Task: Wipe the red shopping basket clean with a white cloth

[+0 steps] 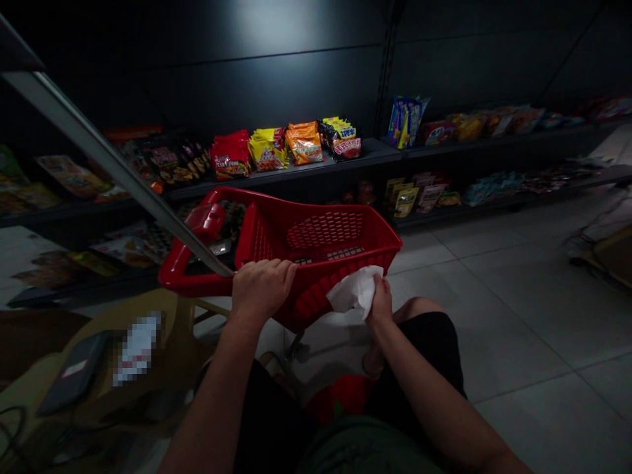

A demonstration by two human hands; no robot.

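Note:
A red plastic shopping cart (316,280) stands in front of me, its basket holding nothing that I can see. My left hand (261,286) is closed over the cart's near top rim, close to the handle end. In my right hand (380,300) is a white tissue (356,289), pinched and pressed against the outer near side of the basket. The fingertips of both hands are partly hidden, the left ones behind the rim and the right ones behind the tissue.
Dark shelves (375,153) with noodle packs (305,143) and other snacks run behind the cart. A slanting metal pole (128,178) crosses the left side. At lower left, a yellowish stool (172,329) carries a dark flat device (78,370). Pale floor tiles (523,309) extend to the right.

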